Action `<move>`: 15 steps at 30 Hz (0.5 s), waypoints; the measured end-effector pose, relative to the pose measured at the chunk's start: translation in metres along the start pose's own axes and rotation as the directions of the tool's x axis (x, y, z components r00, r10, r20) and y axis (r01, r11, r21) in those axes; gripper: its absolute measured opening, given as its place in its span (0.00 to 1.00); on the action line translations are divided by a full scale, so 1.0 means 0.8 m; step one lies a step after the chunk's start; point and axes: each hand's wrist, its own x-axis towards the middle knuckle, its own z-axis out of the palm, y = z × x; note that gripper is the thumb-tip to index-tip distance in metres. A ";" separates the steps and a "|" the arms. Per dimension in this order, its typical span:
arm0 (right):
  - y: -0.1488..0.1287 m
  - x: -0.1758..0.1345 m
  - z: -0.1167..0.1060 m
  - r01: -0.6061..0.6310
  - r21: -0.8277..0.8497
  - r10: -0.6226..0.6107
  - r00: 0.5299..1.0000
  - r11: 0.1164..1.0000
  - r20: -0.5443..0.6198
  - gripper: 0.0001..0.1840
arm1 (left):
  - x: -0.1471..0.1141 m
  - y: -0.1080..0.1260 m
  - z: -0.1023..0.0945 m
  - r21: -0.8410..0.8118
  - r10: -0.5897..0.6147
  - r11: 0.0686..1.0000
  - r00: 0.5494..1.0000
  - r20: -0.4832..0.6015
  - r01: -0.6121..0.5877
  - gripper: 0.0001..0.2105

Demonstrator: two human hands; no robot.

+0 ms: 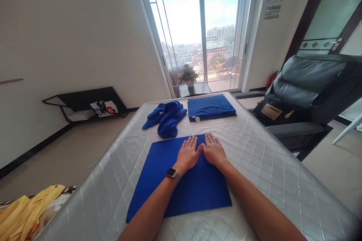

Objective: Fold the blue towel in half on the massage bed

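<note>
A blue towel (195, 192) lies spread flat on the quilted mattress (263, 180) in front of me. My left hand (189, 154), with a watch (171, 173) on its wrist, rests palm down on the towel near its far edge. Beside it my right hand (213, 148) also lies flat, by the towel's far right corner. The thumbs meet, and the fingers of both hands are stretched out. Beyond them sit a crumpled blue towel (169, 118) on the left and a stack of folded blue towels (212, 107) on the right.
A dark recliner (299, 86) holding a black bag stands to the right. Past the mattress's far end, a potted plant (189, 73) stands on a dark chair before the sliding glass door. Yellow cloth (31, 211) lies at lower left, and a black rack (87, 101) stands by the left wall.
</note>
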 end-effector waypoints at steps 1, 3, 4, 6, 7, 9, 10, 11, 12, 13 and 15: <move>-0.001 0.000 -0.001 -0.014 0.008 0.014 1.000 1.000 0.003 0.35 | -0.006 -0.016 -0.003 0.019 -0.020 1.000 1.000 0.006 0.020 0.36; -0.003 0.001 -0.003 -0.030 0.018 0.029 0.999 0.999 0.015 0.35 | -0.020 -0.052 -0.009 0.055 -0.064 0.997 0.998 0.015 0.063 0.36; -0.003 0.001 -0.003 -0.030 0.019 0.030 0.999 0.999 0.021 0.35 | -0.028 -0.072 -0.011 0.071 -0.081 0.994 0.997 0.016 0.080 0.35; -0.003 0.002 -0.004 -0.030 0.012 0.029 0.999 0.999 0.031 0.35 | -0.044 -0.112 -0.013 0.096 -0.102 0.990 0.995 0.009 0.100 0.33; -0.003 0.002 -0.004 -0.030 0.005 0.030 0.999 1.000 0.033 0.35 | -0.053 -0.132 -0.013 0.105 -0.114 0.988 0.993 -0.001 0.113 0.32; -0.003 0.003 -0.003 -0.033 -0.015 0.033 0.999 0.999 0.036 0.35 | -0.068 -0.166 -0.012 0.113 -0.158 0.981 0.987 -0.029 0.160 0.32; -0.002 0.003 -0.003 -0.035 -0.027 0.036 0.999 0.999 0.041 0.35 | -0.073 -0.179 -0.012 0.110 -0.190 0.975 0.981 -0.042 0.194 0.32; -0.002 0.003 -0.002 -0.036 -0.042 0.038 0.998 0.998 0.045 0.35 | -0.077 -0.190 -0.011 0.103 -0.222 0.969 0.974 -0.051 0.226 0.33; -0.002 0.004 -0.001 -0.036 -0.059 0.039 0.998 0.998 0.050 0.35 | -0.080 -0.197 -0.011 0.093 -0.250 0.963 0.967 -0.055 0.254 0.34; -0.001 0.004 -0.001 -0.034 -0.076 0.038 0.998 0.996 0.054 0.35 | -0.081 -0.202 -0.010 0.082 -0.269 0.958 0.961 -0.056 0.273 0.34; 0.000 0.006 0.000 -0.031 -0.108 0.037 0.998 0.994 0.059 0.35 | -0.081 -0.204 -0.010 0.064 -0.290 0.954 0.955 -0.060 0.294 0.37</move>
